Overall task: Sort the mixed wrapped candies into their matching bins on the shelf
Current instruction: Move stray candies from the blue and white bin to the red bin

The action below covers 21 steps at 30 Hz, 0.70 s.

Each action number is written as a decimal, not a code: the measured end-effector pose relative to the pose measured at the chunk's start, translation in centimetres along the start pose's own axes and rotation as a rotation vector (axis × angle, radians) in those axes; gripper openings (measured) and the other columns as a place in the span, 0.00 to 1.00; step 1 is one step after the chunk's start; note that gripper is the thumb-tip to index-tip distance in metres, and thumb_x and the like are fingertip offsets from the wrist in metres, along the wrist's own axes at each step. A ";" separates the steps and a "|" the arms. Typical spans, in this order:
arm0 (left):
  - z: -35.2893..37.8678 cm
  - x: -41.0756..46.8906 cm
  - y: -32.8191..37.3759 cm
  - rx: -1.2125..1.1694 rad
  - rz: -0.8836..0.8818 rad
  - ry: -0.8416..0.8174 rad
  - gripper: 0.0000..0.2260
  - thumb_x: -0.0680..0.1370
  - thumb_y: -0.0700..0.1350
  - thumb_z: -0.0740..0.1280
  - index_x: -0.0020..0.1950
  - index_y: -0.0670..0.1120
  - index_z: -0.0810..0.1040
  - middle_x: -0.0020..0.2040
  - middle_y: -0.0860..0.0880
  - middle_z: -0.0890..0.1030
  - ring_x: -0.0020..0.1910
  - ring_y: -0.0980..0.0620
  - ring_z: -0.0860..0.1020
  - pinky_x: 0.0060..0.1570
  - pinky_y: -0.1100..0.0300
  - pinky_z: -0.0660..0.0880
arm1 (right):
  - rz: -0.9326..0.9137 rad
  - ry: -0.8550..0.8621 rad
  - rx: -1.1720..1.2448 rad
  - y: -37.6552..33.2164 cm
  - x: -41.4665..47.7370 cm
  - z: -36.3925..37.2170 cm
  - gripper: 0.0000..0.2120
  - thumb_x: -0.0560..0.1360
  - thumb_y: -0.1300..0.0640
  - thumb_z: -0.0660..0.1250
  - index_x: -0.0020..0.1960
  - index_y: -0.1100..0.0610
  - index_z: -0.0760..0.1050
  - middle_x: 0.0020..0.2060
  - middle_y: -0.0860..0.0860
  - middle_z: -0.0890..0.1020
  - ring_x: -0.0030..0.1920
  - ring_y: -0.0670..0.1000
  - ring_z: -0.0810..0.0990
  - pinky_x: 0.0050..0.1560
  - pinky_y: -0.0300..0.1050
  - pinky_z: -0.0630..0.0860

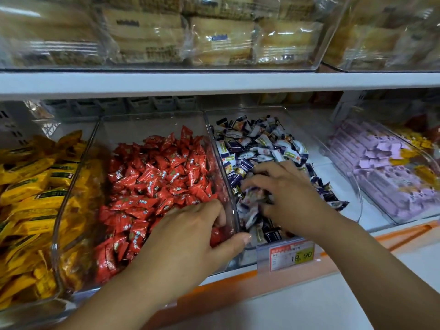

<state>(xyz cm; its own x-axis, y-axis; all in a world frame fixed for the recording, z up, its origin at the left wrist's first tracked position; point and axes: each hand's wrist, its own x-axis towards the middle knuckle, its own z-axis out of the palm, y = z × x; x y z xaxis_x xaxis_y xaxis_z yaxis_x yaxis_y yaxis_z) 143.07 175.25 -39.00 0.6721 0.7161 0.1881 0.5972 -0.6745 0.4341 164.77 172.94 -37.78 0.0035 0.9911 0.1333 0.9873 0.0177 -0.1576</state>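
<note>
A clear bin (152, 122) in the middle of the lower shelf holds a heap of red wrapped candies (157, 177). To its right, another clear bin (297, 125) is filled with navy-and-white wrapped candies (257, 144). My left hand (190, 236) reaches into the front right corner of the red bin, fingers curled down among the red candies, thumb hooked over the bin's front wall. My right hand (283, 189) lies palm down on the navy-and-white candies, fingers spread and blurred. Whether either hand holds a candy is hidden.
A bin of yellow packets (31, 198) stands at the left and a bin of lilac packets (385, 167) at the right. A price tag (291, 254) hangs on the shelf's orange front edge. The upper shelf (214, 82) carries clear boxes of tan packaged snacks.
</note>
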 end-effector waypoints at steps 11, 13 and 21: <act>-0.5 0.1 0.3 -0.093 -0.075 -0.085 0.31 0.62 0.77 0.47 0.59 0.64 0.53 0.51 0.67 0.71 0.51 0.65 0.73 0.53 0.63 0.72 | 0.108 0.165 0.179 2.3 -1.0 -3.1 0.08 0.75 0.53 0.70 0.54 0.44 0.82 0.49 0.40 0.80 0.59 0.45 0.71 0.57 0.32 0.67; -0.5 0.1 0.3 -0.095 -0.074 -0.085 0.32 0.62 0.77 0.47 0.61 0.63 0.53 0.51 0.67 0.71 0.51 0.65 0.73 0.53 0.63 0.72 | 0.033 0.221 0.207 0.8 -1.1 -3.3 0.07 0.74 0.54 0.71 0.50 0.46 0.83 0.42 0.36 0.77 0.53 0.39 0.69 0.48 0.26 0.64; -0.5 0.2 0.3 -0.098 -0.083 -0.096 0.32 0.62 0.77 0.47 0.61 0.63 0.56 0.51 0.67 0.71 0.52 0.66 0.72 0.52 0.65 0.72 | 0.018 -0.184 -0.044 -1.0 0.4 0.3 0.30 0.78 0.42 0.60 0.77 0.46 0.57 0.70 0.42 0.67 0.68 0.47 0.57 0.66 0.46 0.56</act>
<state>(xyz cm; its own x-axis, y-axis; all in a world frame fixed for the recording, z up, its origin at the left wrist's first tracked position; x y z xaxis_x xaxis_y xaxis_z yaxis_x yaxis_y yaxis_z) 143.17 175.21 -38.41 0.6633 0.7455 0.0651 0.6105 -0.5894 0.5291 163.76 173.31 -37.86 -0.0043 0.9987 -0.0511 0.9934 -0.0016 -0.1150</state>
